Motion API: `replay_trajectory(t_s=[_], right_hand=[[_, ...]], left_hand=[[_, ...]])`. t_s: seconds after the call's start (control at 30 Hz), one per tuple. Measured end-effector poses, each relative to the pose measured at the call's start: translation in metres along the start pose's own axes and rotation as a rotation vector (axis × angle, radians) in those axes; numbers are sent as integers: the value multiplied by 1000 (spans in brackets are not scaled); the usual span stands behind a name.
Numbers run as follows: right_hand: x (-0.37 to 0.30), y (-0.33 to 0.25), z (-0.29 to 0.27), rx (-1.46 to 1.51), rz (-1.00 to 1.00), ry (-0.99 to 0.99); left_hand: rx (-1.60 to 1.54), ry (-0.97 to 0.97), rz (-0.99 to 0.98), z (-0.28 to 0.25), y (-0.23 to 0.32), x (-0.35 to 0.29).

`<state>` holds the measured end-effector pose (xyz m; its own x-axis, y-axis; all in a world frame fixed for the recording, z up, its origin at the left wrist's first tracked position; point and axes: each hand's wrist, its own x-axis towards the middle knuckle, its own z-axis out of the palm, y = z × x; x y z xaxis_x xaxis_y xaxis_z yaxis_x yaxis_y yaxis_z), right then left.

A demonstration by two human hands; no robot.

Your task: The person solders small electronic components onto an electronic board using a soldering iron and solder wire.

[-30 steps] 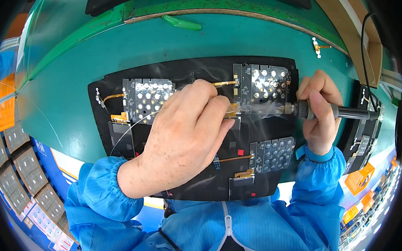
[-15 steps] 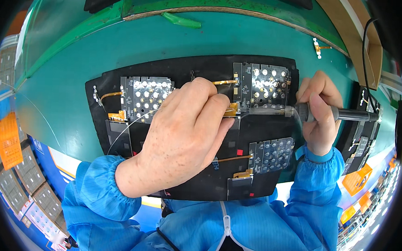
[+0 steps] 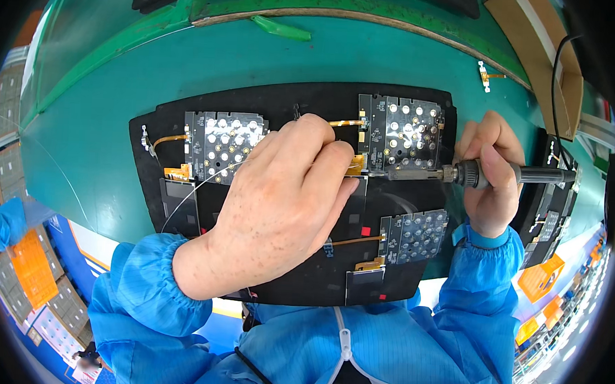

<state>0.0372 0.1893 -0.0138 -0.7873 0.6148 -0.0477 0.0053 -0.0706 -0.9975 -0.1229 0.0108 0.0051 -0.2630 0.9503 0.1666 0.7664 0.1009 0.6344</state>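
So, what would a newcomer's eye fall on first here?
Probably the left fingers, large at centre, with a thin pale wire curving away to their left. Then perhaps the dark soldering iron in the right fingers, pointing left. Mid-picture lies a black pad bearing circuit boards.

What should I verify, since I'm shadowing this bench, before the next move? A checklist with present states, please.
1. Soldering iron gripped in the right hand: ok.
2. Iron's tip touching the orange flex cable: cannot tell; it is close, but contact is unclear.
3. Thin solder wire running to the left hand: ok.
4. Wire pinched by the left fingertips: cannot tell; the hand hides them.
5. Upper-right circuit board lying on the black mat: ok.
6. Unblocked view around the flex cable: not ok; the left hand covers its left side.
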Motion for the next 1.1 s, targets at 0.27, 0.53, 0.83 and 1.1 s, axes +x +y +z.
replay_trajectory(t_s=[0.27,0.53,0.83,1.1], right_hand=[[-4,-23,-24,-49,-110,287],[-15,-29,-103,-744,-282,858],[-13,-31,-34,-129,-183,404],[-7,2,7,96,-4,104]], left_hand=[[-94,-1,-60,-13,5,2],[293,56,101,-31,5,2],[94,90,62,-20,-3,-5],[44,58,43,-11,-6,-2]])
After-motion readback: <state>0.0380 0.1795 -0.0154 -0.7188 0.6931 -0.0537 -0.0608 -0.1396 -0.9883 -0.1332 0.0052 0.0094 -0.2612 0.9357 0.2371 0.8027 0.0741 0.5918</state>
